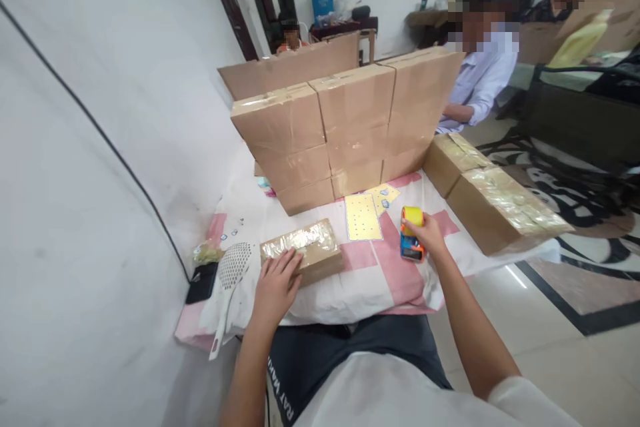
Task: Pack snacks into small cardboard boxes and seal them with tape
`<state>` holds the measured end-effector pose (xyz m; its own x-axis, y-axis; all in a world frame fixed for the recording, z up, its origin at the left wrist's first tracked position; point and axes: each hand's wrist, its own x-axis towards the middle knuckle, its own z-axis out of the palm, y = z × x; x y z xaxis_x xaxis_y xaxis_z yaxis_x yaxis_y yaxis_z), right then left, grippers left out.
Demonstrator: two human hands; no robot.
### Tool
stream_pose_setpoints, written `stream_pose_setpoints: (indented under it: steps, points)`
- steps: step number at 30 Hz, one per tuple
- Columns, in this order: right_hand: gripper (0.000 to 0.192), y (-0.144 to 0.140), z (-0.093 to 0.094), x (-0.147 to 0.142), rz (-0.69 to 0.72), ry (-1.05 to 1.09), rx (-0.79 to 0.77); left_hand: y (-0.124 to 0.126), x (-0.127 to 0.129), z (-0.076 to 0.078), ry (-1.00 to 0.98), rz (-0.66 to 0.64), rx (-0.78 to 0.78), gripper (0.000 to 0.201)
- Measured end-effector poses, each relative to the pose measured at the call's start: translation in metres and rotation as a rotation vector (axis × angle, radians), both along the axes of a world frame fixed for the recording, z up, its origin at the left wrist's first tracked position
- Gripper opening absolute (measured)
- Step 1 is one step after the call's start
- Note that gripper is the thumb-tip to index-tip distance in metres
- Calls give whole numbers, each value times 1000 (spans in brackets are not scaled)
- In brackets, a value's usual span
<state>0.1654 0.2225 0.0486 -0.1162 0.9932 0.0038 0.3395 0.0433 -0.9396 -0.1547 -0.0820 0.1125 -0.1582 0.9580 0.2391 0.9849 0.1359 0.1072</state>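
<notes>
Cardboard wrapped in glossy tape makes up the small box (pixel 304 250) under our left hand (pixel 275 287), which lies flat with its fingers spread on the box's near left corner, pressing rather than gripping. We take this small box as our landmark: it sits near the front edge of the table (pixel 360 290), whose pink and white cloth hangs over that edge toward our lap.

To the right of the box, past a bare stretch of cloth, our right hand (pixel 425 235) is wrapped around an orange and blue tape dispenser (pixel 411 235) carrying a yellow roll; the dispenser stands on the cloth. Between box and dispenser, a little farther back, lies a yellow dotted sheet (pixel 363 216), flat and untouched.

Behind the box a wall of stacked cartons (pixel 345 127) closes off the far side, leaving only a narrow strip of open cloth. Two larger taped packages (pixel 493 203) crowd the right edge, the nearer one jutting past the corner. Left of the box a white slotted scoop (pixel 231 280) overhangs the front edge, beside a dark object (pixel 201 282) we cannot identify.

A person in a pale shirt (pixel 484 77) sits beyond the cartons, partly hidden by them. Small bits behind the stack's left end are too cut off to name.
</notes>
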Motion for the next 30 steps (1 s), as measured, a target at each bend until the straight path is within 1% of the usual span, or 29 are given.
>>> stream_pose_setpoints:
  steps: [2,4,6,7,9,12,14,16,17,19,21,23,26,30]
  points:
    - [59,-10,-11,-7,43,152,11,3,10,-4,-4,54,-20,51]
    - [60,-17,-18,-17,93,255,4,8,22,-9,10,133,3,52]
    - [60,-23,-20,-28,147,295,-15,15,31,-11,27,197,28,51]
    - [60,-27,-18,-33,172,304,-29,19,34,-10,29,214,26,51]
    - [60,-39,-9,-45,210,338,-64,26,34,-2,9,218,-9,51]
    - [56,-71,9,-63,267,441,-123,33,30,18,-58,201,-52,53]
    - [50,-97,22,-74,280,488,-167,33,33,29,-115,172,14,44]
    - [45,-121,36,-82,285,516,-196,32,47,32,-237,116,136,33]
    - [43,-131,42,-85,297,532,-198,32,58,31,-330,85,185,29]
    - [40,-147,52,-90,329,567,-180,32,84,24,-545,46,204,27]
    - [39,-157,58,-94,359,582,-164,35,106,13,-732,47,151,25]
    - [39,-162,59,-96,385,560,-153,39,120,2,-894,45,112,25]
    - [41,-163,53,-99,392,501,-139,46,125,-11,-1094,21,122,33]
    - [41,-157,48,-99,340,531,-132,56,125,-18,-1223,37,157,37]
